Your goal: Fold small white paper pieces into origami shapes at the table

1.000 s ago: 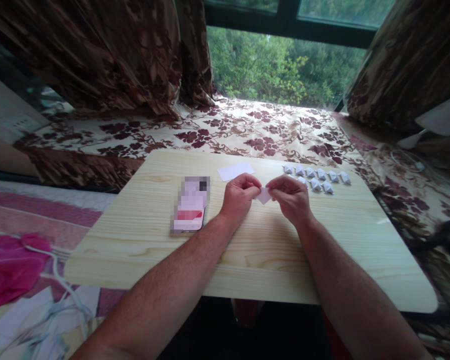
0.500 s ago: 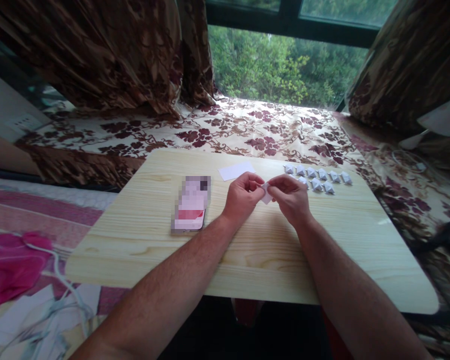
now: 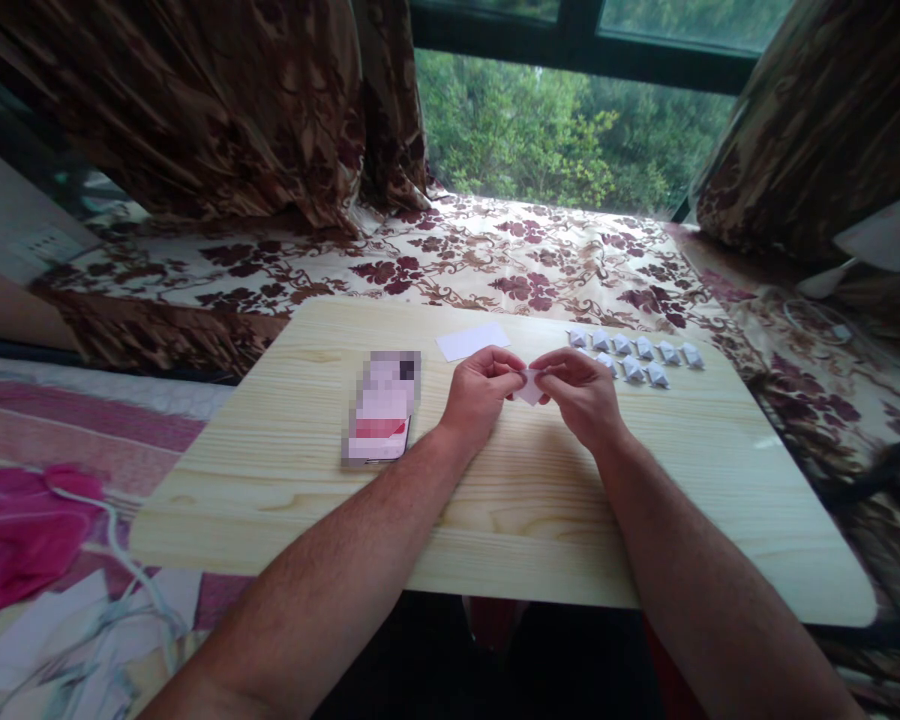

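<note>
A small piece of folded white paper [image 3: 529, 388] is pinched between both hands above the middle of the table. My left hand [image 3: 484, 388] grips its left side with thumb and fingers, and my right hand [image 3: 579, 392] grips the right side. The thumbs nearly meet at its upper part, while a pointed lower end shows below them. Just beyond my right hand stand two rows of small folded white paper shapes [image 3: 644, 350], partly covered by that hand. Behind my left hand lies a flat white sheet of paper [image 3: 471, 341].
The pale wooden table [image 3: 270, 440] has rounded corners. A phone [image 3: 382, 408] with a blurred screen lies left of my left forearm. Beyond the table is a ledge with floral cloth [image 3: 525, 260] under a window. Loose papers and a white cable [image 3: 116, 540] are at lower left.
My left hand has shifted slightly and its fingers now sit closer to my right hand. The folded paper has turned a little between the fingertips. Other things stay put.
</note>
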